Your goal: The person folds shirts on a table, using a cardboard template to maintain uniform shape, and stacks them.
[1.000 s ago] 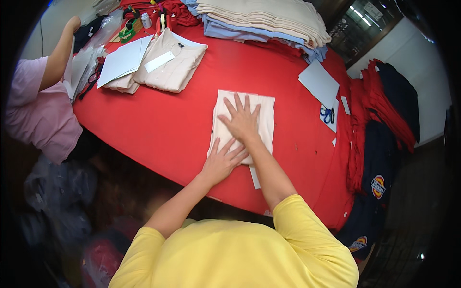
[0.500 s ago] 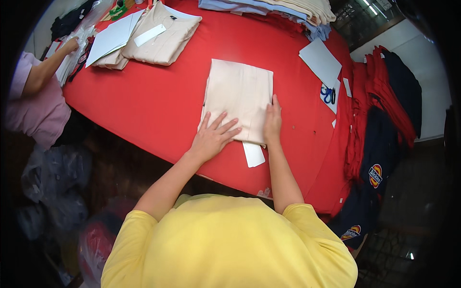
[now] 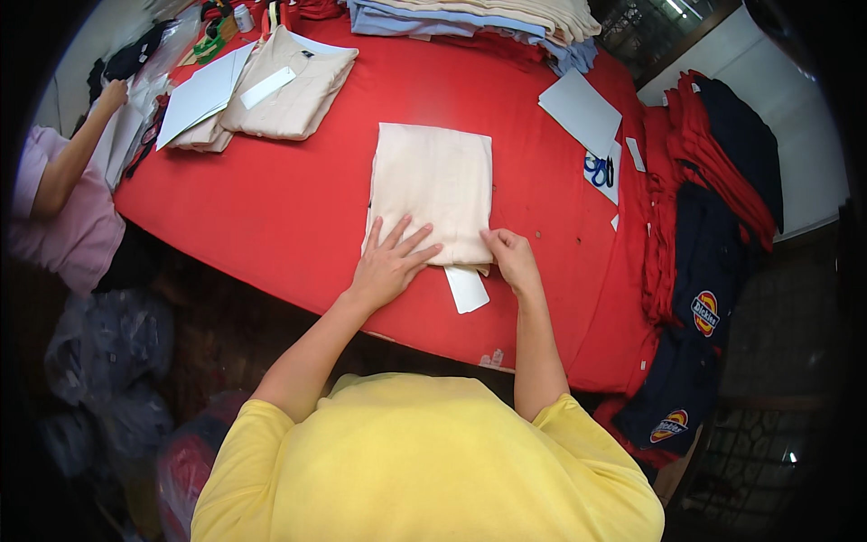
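Note:
A neatly folded cream garment [image 3: 432,172] lies on the red-covered table in front of me. My left hand [image 3: 390,269] rests flat across its near left part, fingers spread. At the near right corner, my right hand [image 3: 513,258] pinches the garment's edge between thumb and fingertips. From under the near edge a white card tag [image 3: 467,291] sticks out toward me, partly covered by the cloth.
Cream shirts [image 3: 293,90] and white sheets [image 3: 203,95] lie far left, near a co-worker's arm [image 3: 77,149]. Folded clothes [image 3: 470,23] are stacked at the back. White board [image 3: 582,113], blue-handled scissors [image 3: 598,172] and red and navy garments [image 3: 704,262] are on the right.
My right hand has gone from lying along the garment's right side to pinching its near right corner. The left hand stays flat on the cloth. The whole view has shifted slightly.

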`<state>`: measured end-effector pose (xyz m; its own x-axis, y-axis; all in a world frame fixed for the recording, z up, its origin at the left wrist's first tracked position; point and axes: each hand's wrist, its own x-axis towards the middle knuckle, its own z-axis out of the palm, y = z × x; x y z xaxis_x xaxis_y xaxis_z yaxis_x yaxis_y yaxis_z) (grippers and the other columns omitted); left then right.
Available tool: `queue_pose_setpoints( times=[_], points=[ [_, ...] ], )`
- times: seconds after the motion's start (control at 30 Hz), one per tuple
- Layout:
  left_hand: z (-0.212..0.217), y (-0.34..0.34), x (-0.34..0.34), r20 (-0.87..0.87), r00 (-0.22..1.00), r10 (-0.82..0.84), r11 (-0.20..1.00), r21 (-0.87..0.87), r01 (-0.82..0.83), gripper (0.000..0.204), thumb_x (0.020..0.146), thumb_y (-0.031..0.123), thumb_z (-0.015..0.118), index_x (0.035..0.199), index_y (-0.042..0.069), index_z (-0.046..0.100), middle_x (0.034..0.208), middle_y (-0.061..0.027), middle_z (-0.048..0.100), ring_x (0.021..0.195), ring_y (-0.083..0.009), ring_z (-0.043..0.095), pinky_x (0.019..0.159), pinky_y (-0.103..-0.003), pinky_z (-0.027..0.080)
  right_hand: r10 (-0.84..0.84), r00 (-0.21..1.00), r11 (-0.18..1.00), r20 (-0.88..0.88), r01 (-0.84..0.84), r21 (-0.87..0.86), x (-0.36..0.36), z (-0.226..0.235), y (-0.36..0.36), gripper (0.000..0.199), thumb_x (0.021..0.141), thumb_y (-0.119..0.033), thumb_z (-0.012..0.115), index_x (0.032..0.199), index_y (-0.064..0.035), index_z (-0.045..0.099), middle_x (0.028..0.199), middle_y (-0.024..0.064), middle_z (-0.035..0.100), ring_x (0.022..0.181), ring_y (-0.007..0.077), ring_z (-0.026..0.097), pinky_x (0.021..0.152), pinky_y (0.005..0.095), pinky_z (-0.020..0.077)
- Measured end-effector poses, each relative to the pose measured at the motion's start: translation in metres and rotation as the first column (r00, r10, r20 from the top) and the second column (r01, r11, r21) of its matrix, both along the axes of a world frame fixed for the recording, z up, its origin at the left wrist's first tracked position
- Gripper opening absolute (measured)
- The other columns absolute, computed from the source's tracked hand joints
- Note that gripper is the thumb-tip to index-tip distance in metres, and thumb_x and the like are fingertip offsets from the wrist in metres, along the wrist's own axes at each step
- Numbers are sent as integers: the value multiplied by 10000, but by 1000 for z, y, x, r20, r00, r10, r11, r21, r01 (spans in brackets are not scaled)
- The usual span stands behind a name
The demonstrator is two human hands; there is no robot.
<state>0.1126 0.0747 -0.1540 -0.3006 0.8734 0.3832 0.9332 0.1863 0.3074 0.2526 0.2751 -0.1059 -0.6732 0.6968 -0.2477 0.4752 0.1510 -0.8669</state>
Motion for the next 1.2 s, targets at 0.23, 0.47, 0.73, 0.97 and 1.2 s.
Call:
queue_pose_setpoints(
  times=[0.23,0.47,0.73,0.97,1.2],
  points=[
    [5,-3,-4,110,993,-37,999,-8,38,423,877,282,636,1295,303,578,1471,21,417,1402,-264,302,1143,-587,150,-51,990,782,129,-41,622,19,-17,-25,276,811,-144,706,1038,-38,588,909,143,602,747,294,615,706,393,486],
    [33,-31,-13,325,783,530,847,-230,-479,463,824,333,704,1070,-17,529,1097,-192,518,1041,-360,512,880,-455,436,154,988,714,31,-133,687,39,-39,-44,243,862,-45,626,1105,-44,633,1084,155,551,940,318,607,779,409,515],
    [60,-27,-14,888,317,333,891,-186,-414,354,860,146,691,1101,-16,489,815,-139,662,633,-220,659,548,-322,506,214,974,583,76,-189,790,40,-14,-50,328,790,-196,737,1048,-10,657,1166,175,524,1019,336,504,874,435,440],
    [119,0,-18,943,323,77,957,21,-288,392,911,112,632,1271,16,509,779,-68,671,577,-104,629,510,-227,491,186,979,460,86,-164,873,30,-18,-40,278,741,-145,720,976,-50,605,1151,141,548,1069,347,479,884,464,371],
    [179,-7,-59,941,187,-281,952,298,-68,370,931,147,575,1251,-35,541,1071,-113,665,902,-171,672,765,-260,537,337,914,426,-228,68,902,29,89,5,197,776,68,613,952,-18,633,965,127,656,942,293,628,833,366,492]
  ],
)
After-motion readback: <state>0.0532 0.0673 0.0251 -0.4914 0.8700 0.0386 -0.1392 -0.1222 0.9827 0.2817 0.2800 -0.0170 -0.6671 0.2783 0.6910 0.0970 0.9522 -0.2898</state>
